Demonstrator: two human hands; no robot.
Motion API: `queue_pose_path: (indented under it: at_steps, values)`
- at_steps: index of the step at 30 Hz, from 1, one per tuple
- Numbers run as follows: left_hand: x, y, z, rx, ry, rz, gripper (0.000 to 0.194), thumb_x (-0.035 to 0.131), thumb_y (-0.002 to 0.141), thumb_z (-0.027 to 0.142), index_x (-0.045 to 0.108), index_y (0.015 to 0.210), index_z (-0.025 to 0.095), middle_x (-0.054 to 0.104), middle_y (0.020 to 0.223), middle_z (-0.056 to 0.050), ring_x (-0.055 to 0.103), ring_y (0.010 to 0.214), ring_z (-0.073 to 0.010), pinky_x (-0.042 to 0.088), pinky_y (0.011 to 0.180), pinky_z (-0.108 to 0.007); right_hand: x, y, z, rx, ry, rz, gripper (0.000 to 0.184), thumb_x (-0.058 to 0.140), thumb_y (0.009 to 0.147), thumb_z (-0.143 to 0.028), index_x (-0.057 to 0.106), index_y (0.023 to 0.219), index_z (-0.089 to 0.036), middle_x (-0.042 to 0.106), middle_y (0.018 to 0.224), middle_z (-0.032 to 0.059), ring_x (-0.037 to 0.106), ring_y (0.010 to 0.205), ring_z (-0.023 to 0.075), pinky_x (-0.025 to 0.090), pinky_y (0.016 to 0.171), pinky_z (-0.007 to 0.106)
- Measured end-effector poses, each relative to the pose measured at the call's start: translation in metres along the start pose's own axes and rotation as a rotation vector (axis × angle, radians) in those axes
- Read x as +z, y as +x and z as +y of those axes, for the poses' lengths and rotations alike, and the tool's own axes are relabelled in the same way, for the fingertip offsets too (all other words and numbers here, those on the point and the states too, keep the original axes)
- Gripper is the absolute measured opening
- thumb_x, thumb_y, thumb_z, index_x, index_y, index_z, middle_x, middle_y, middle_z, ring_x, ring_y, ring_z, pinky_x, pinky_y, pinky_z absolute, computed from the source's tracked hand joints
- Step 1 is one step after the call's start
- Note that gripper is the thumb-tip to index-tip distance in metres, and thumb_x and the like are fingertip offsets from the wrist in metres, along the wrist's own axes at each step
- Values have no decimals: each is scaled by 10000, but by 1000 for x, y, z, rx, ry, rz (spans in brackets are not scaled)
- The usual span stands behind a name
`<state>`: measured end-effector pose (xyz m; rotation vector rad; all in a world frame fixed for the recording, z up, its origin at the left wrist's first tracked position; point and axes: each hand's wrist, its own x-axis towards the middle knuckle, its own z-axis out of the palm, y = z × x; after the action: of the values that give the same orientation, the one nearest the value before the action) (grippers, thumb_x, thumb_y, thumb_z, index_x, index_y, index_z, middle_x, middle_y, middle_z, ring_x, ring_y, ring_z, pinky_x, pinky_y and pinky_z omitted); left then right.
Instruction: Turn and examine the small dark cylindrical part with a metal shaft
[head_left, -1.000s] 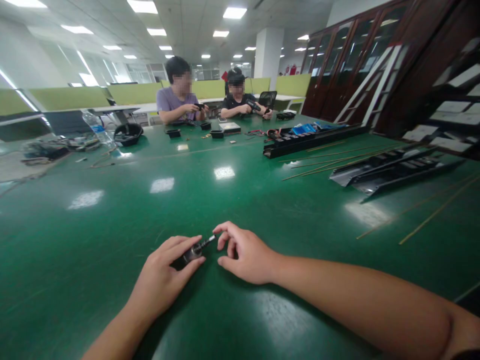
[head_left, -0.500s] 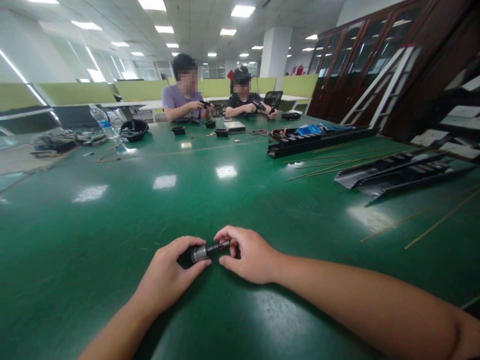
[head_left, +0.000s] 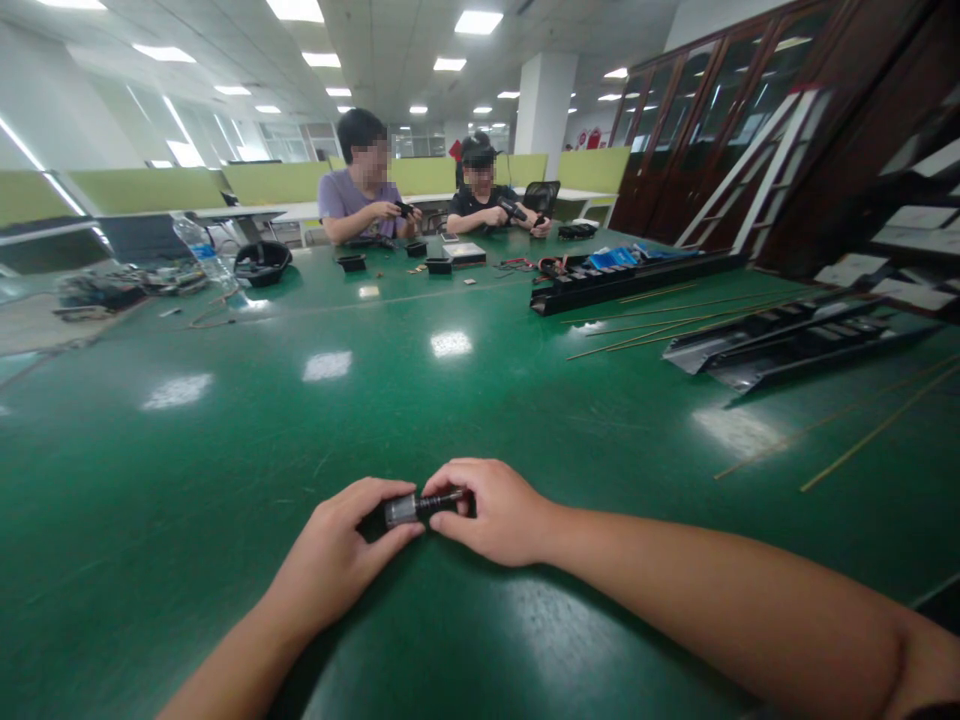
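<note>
A small metal cylinder with a thin dark shaft (head_left: 416, 508) is held between the clenched fingers (head_left: 450, 480) of the left hand (head_left: 334, 535) and right hand (head_left: 495, 515), over the near part of the green tabletop (head_left: 225, 450). Black slotted rails (head_left: 795, 345) are kept well apart, far right.

No readable text, labels or numbers in view.

My shiny metal barrel (head_left: 400, 510), glossy blk shaft (head_left: 442, 503), v. shiny green surface (head_left: 187, 500), matt blk rail (head_left: 630, 283), dark wood cabinet (head_left: 701, 120) w/ glass doors
</note>
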<state>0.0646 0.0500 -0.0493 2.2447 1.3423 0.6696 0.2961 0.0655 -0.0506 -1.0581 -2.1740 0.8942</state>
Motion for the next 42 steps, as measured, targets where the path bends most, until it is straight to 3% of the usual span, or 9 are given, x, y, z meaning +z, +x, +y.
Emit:
queue_pose_path:
  at_steps: [7, 42]
  values:
    - [0, -1, 5, 19, -10, 5, 267, 664, 879, 404, 653, 1112, 274, 701, 1033, -16, 663, 936, -186, 521, 863, -301, 1, 2, 1, -27, -18, 13, 168, 690, 808, -232, 692, 975, -213, 684, 886, 4, 603, 785, 152, 431, 720, 260]
    - [3, -1, 4, 34, 37, 80, 281, 658, 881, 412, 647, 1128, 276, 700, 1034, -18, 663, 942, -192, 525, 863, -309, -1, 2, 0, 29, 6, 17, 121, 656, 843, -258, 687, 945, -201, 672, 844, 0, 588, 743, 140, 421, 685, 253]
